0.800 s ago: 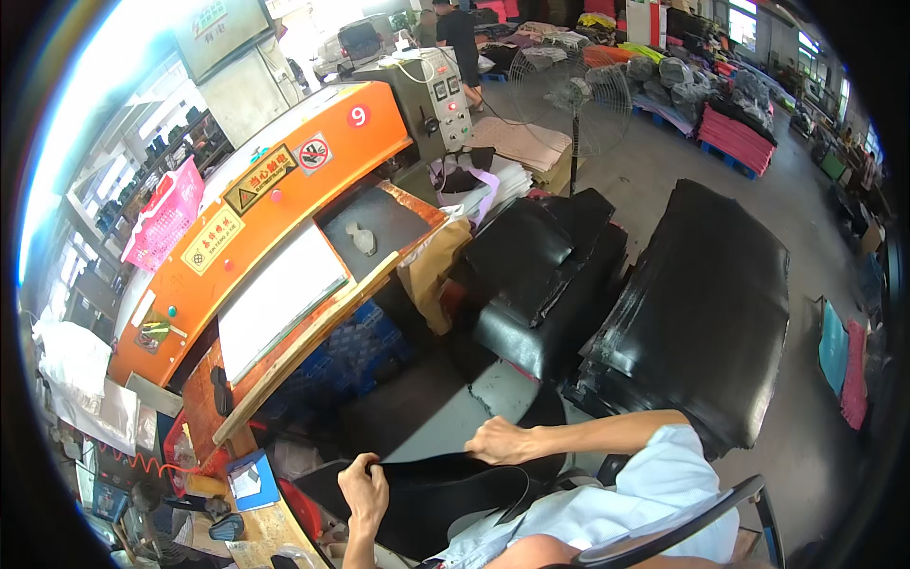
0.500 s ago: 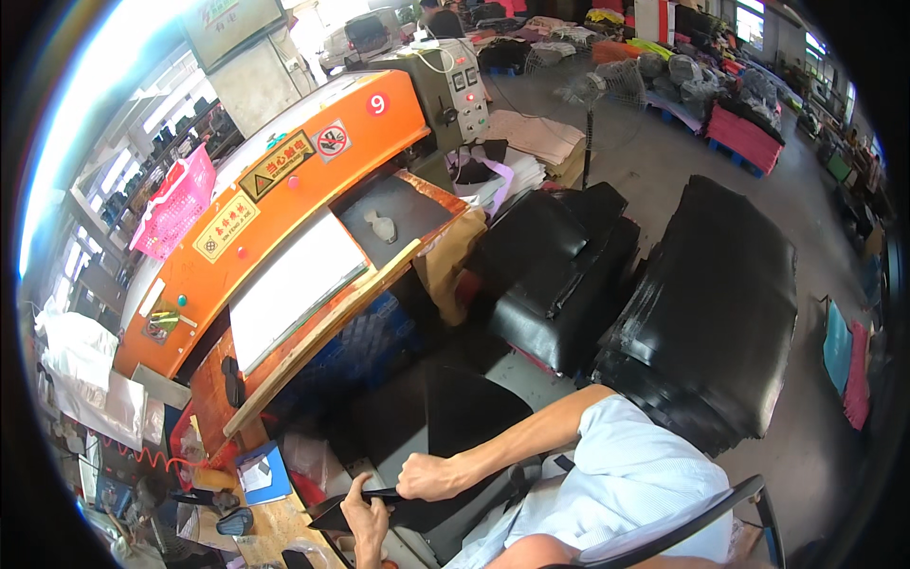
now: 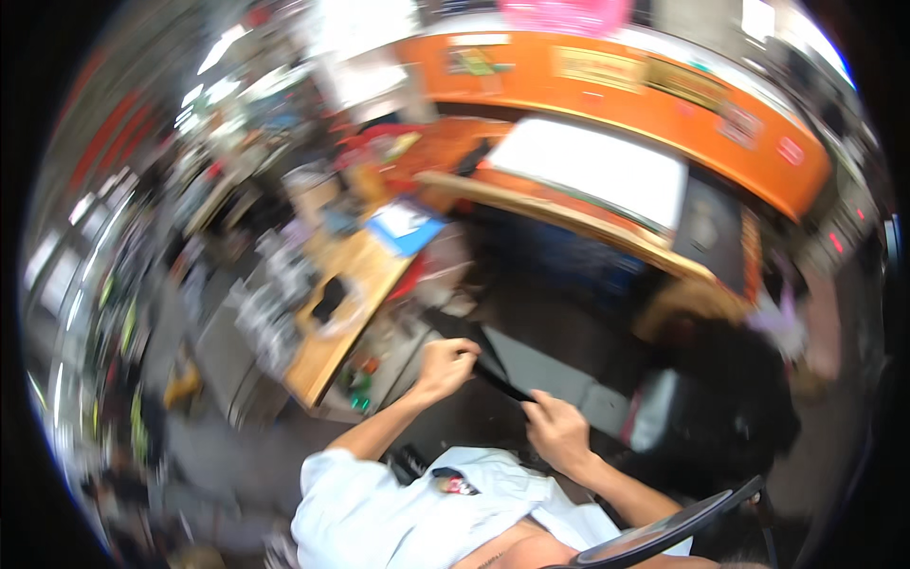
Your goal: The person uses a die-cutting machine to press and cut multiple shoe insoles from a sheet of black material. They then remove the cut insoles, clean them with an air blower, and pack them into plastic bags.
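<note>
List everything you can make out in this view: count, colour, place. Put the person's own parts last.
Strip: one, black, between the two hands
Machine: one, orange, upper right
Basket: one, pink, top edge above the machine
Board: one, white, in front of the machine
Control box: one, grey with red lights, far right
Folder: one, blue, on the table's far end
Table: one, light brown, left of centre
Plastic bags: blurred, uncountable, clear, on the table's left
Shirt: one, pale blue, bottom
Left hand: one, bare, centre
Right hand: one, bare, right of it

Black sheet (image 3: 500, 379) (blurred), held slanting down rightward.
</note>
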### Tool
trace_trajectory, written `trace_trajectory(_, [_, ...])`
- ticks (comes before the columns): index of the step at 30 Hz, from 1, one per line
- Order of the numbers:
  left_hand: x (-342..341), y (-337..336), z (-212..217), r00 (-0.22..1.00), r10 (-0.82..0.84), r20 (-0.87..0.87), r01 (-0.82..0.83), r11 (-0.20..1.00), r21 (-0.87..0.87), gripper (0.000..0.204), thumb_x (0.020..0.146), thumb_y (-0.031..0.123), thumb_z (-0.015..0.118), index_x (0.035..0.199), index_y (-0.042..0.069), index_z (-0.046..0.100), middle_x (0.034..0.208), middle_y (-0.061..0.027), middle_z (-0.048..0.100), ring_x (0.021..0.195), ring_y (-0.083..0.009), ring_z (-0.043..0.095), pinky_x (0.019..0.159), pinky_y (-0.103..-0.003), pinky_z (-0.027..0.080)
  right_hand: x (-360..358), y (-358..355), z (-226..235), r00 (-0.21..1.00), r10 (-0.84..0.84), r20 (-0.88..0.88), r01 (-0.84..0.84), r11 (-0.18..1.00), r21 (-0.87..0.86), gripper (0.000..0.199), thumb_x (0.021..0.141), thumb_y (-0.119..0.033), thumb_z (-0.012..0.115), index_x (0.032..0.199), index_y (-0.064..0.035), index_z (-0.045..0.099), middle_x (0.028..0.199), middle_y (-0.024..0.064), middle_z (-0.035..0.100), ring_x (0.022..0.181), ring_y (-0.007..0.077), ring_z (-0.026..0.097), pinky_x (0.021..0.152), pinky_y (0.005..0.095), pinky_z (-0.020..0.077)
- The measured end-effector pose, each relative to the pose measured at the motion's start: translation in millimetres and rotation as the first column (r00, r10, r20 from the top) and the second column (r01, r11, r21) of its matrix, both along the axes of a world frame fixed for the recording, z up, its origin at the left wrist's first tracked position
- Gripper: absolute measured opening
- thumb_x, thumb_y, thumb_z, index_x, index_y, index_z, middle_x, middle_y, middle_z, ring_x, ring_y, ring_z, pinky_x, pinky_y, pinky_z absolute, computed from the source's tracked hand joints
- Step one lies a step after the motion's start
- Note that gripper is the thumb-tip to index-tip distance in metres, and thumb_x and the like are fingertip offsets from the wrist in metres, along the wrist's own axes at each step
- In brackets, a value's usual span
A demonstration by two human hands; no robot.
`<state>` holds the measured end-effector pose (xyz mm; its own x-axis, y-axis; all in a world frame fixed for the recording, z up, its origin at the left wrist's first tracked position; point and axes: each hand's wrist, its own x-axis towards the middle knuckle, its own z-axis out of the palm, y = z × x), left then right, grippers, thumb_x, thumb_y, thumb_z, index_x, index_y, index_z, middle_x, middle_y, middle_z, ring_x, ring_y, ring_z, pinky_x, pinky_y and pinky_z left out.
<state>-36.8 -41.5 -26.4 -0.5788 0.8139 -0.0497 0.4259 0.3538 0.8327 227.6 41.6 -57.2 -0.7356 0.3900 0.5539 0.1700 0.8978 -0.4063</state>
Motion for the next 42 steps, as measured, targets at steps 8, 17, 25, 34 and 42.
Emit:
trace_trajectory(8, [9.3, -13.5, 4.6, 0.955, 0.295, -0.018, -0.295, 0.956, -0.005, 0.025, 0.087, 0.009, 0.058, 0.100, -0.002, 0.077, 0.066, -0.0111, 0.072, 0.062, -0.0156, 0.074, 0.059, -0.030, 0.058, 8.8, 47.7, -38.3, 0.958, 0.198, 0.209, -0.155, 0.967, -0.203, 0.016, 0.081, -0.009, 0.081, 0.076, -0.0005, 0.068, 0.095, 0.0204, 0.071, 0.076, 0.0404, 0.068, 0.066, 0.0468, 0.0543])
trace_trajectory(17, [-1.1, -52.7, 10.5, 0.757, 0.138, -0.638, 0.125, 0.929, 0.349, 0.054, 0.084, 0.022, 0.077, 0.133, 0.007, 0.064, 0.126, -0.0141, 0.060, 0.125, -0.0365, 0.056, 0.107, -0.050, 0.047, -117.7, 101.9, 14.4, 0.740, 0.519, 0.428, -0.531, 0.841, -0.101, 0.026, 0.079, -0.015, 0.083, 0.066, -0.0020, 0.065, 0.073, 0.0157, 0.063, 0.064, 0.0397, 0.065, 0.057, 0.0485, 0.0493])
trace_trajectory(25, [-24.7, -58.3, -65.0, 0.807, -0.347, -0.477, 0.481, 0.855, 0.192, 0.025, 0.075, 0.024, 0.081, 0.083, 0.004, 0.068, 0.102, -0.0120, 0.066, 0.095, -0.0325, 0.064, 0.088, -0.048, 0.051, -179.1, 72.3, 2.5, 0.443, 0.572, 0.691, -0.771, 0.636, -0.031, 0.032, 0.079, -0.033, 0.083, 0.070, -0.0056, 0.070, 0.069, 0.0118, 0.067, 0.068, 0.0320, 0.071, 0.062, 0.0481, 0.0552])
trace_trajectory(34, [-19.4, -65.4, -73.8, 0.810, -0.412, -0.418, 0.437, 0.898, -0.038, 0.026, 0.087, 0.022, 0.068, 0.080, -0.003, 0.068, 0.082, -0.0206, 0.068, 0.080, -0.0409, 0.068, 0.067, -0.053, 0.052, -201.8, 82.5, 21.4, 0.303, 0.700, 0.646, -0.858, 0.495, -0.133, 0.029, 0.090, -0.030, 0.075, 0.074, -0.0070, 0.069, 0.072, 0.0150, 0.069, 0.066, 0.0344, 0.071, 0.058, 0.0469, 0.0547])
trace_trajectory(42, [-21.9, -59.5, -97.9, 0.823, -0.424, -0.377, 0.484, 0.872, 0.075, 0.037, 0.086, 0.028, 0.069, 0.109, 0.001, 0.058, 0.098, -0.0201, 0.059, 0.092, -0.0434, 0.063, 0.073, -0.055, 0.049, -193.1, 124.7, -29.2, 0.335, 0.675, 0.657, -0.889, 0.457, -0.016, 0.008, 0.086, -0.012, 0.062, 0.078, -0.0100, 0.065, 0.073, 0.0137, 0.068, 0.068, 0.0341, 0.070, 0.061, 0.0494, 0.0529])
